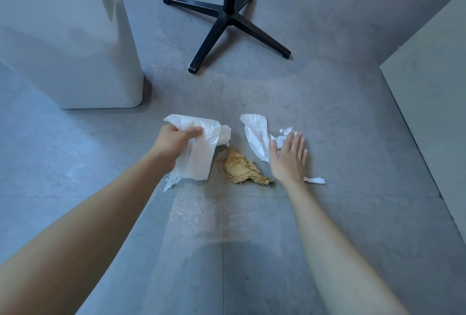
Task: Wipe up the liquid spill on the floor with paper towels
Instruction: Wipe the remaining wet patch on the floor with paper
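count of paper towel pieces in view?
3. A white towel gripped by the left hand; a torn white towel on the floor by the right hand, partly hidden, so the scrap at the wrist may belong to it; a brown soaked wad between them.

open floor (340,226) lies near the camera and out to the right. ahead, the black stand base (227,19) spreads four legs over the floor, one foot reaching toward the papers. a white bin (75,50) blocks the far left. a pale panel (433,87) walls the right edge. between the hands, a brown soaked wad (242,167) sits in the gap.
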`<state>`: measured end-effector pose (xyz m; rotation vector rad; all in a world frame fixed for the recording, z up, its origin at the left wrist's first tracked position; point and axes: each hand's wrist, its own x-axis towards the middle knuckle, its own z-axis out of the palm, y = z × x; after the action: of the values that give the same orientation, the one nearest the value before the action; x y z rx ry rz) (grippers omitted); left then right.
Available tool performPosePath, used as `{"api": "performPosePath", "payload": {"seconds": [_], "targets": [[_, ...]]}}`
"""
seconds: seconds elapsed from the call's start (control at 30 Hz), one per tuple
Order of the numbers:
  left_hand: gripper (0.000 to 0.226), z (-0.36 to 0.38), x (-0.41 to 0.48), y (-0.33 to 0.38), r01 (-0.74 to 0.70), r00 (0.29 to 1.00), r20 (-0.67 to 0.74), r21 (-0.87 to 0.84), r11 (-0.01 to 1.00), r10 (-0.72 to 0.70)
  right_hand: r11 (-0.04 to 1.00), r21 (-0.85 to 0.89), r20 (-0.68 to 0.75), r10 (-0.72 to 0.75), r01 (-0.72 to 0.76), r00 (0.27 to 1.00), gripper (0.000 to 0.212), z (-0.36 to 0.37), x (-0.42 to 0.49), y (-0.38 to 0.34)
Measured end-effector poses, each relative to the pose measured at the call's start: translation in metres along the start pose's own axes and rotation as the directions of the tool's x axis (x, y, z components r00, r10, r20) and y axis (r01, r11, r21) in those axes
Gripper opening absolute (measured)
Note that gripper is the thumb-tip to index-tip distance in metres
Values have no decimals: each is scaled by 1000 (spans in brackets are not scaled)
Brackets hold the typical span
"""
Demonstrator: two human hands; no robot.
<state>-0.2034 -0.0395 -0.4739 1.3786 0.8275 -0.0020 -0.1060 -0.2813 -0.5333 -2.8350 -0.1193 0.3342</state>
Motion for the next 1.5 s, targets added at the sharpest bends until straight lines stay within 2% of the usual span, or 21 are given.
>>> {"api": "performPosePath", "payload": {"seconds": [0.1,0.2,0.3,0.37,0.4,0.53,0.7,0.9,0.97,1.03,1.07,1.1,1.17,1.2,1.3,1.4,1.5], "targets": [[8,1,-3,1,-12,1000,5,9,1000,12,991,-135,164,22,0,986,74,3,1,6],[10,2,-6,4,-16,1000,8,15,1000,16,986,-168,196,19,14,980,76,-6,2,-2],[9,0,-9,8,-29,999,19,22,999,29,966,-121,164,-208,229,964,68,-11,-2,-23],[7,-1,-11,9,-39,999,19,20,999,38,920,-103,228,-348,378,909,62,-5,-8,-37],[6,-1,-12,9,-41,999,18,17,999,41,910,-105,280,-361,402,890,61,0,-10,-41],[7,-5,-15,11,-33,999,5,25,999,33,921,-136,377,-293,365,879,63,6,-8,-44],[8,-11,-19,15,-37,999,-7,17,999,37,917,-138,270,-329,375,905,67,-1,1,-48],[10,-17,-26,17,-21,1000,4,-6,1000,21,958,-116,433,-190,263,881,70,-12,9,-61],[9,-19,-29,21,-21,999,25,-27,999,22,973,-21,354,-209,231,912,70,-24,3,-79],[15,-22,-33,25,-25,999,39,-56,998,27,957,230,216,-225,174,950,65,-33,-9,-96],[18,-25,-36,27,-28,999,43,-64,998,31,909,408,214,-191,90,958,63,-36,-16,-104],[20,-28,-39,30,-33,998,49,-62,998,36,821,571,271,-156,-28,950,62,-37,-22,-111],[19,-33,-45,34,-46,996,77,-40,998,49,632,741,399,-139,-229,906,58,-41,-29,-121],[15,-35,-48,36,-58,993,105,-25,998,60,554,787,420,-155,-273,894,49,-42,-33,-123],[14,-44,-62,44,-78,980,186,40,996,70,396,879,360,-187,-265,914,10,-48,-47,-133],[14,-55,-70,48,-65,992,119,128,990,49,293,923,293,-119,-249,949,12,-56,-53,-137],[17,-68,-73,48,-55,998,42,143,988,50,56,963,266,-52,-263,963,8,-68,-57,-132]]}}
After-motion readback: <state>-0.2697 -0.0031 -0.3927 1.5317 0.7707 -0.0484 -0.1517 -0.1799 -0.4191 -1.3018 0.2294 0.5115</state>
